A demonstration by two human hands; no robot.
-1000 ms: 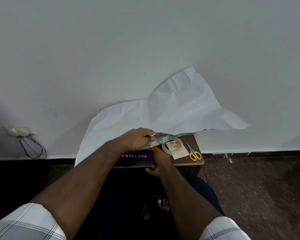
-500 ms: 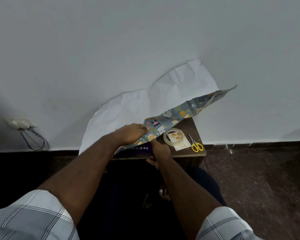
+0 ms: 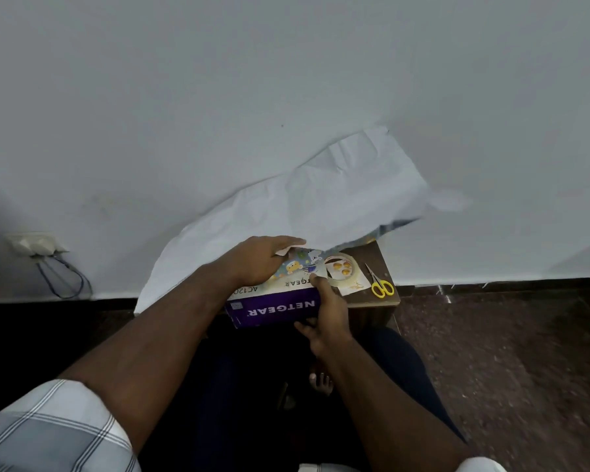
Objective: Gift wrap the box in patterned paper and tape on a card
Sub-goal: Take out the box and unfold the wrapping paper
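The wrapping paper point(image 3: 321, 206) leaned against the wall, white side out, behind the small desk point(image 3: 377, 255). The box point(image 3: 273, 306) lay at the desk's near edge. The left hand point(image 3: 264, 260) pinched the paper's edge above it; the right hand point(image 3: 327, 313) gripped the box's right end. Tape point(image 3: 342, 271), card point(image 3: 355, 286) and scissors point(image 3: 381, 286) lay just right.

The left hand point(image 3: 263, 258) is lying on top of the Netgear box point(image 3: 275, 306), pinching the wrapping paper point(image 3: 321, 206); the right hand point(image 3: 327, 311) is gripping the box's right end, thumb on top.
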